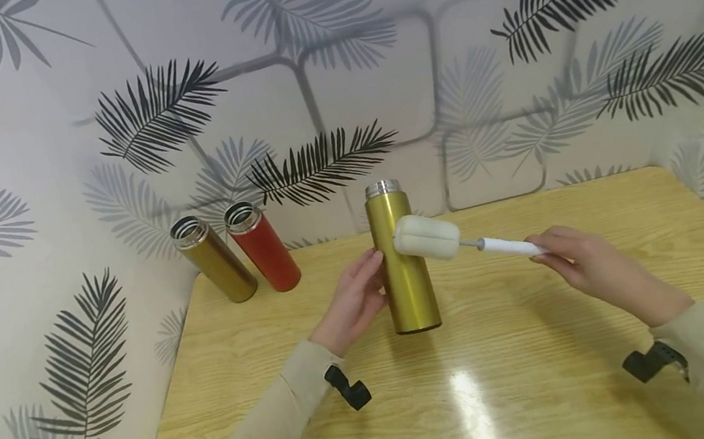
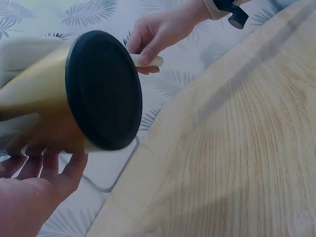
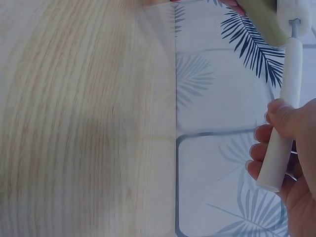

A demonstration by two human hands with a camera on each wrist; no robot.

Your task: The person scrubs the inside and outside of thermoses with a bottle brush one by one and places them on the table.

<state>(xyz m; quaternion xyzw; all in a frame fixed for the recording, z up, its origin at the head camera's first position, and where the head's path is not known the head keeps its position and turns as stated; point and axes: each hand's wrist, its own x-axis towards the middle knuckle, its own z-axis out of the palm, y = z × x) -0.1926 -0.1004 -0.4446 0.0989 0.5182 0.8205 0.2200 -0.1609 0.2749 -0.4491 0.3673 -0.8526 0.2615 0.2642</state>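
Observation:
In the head view my left hand (image 1: 354,295) grips a gold thermos bottle (image 1: 411,292) from its left side, nearly upright with its steel neck at the top. Its black base (image 2: 103,91) faces the left wrist camera. A bottle brush (image 1: 427,237) with a cream sponge head overlaps the front of the bottle's body. My right hand (image 1: 581,262) holds the brush by its white handle (image 3: 280,143), with the thumb laid along it. Fingertips (image 2: 74,168) of the left hand curve against the bottle's side.
At the table's back left stand two more thermos bottles with open mouths, one brownish gold (image 1: 216,264) and one red (image 1: 267,253). The wooden table (image 1: 507,376) meets a wall (image 1: 369,87) covered in a leaf pattern. Black straps circle both wrists.

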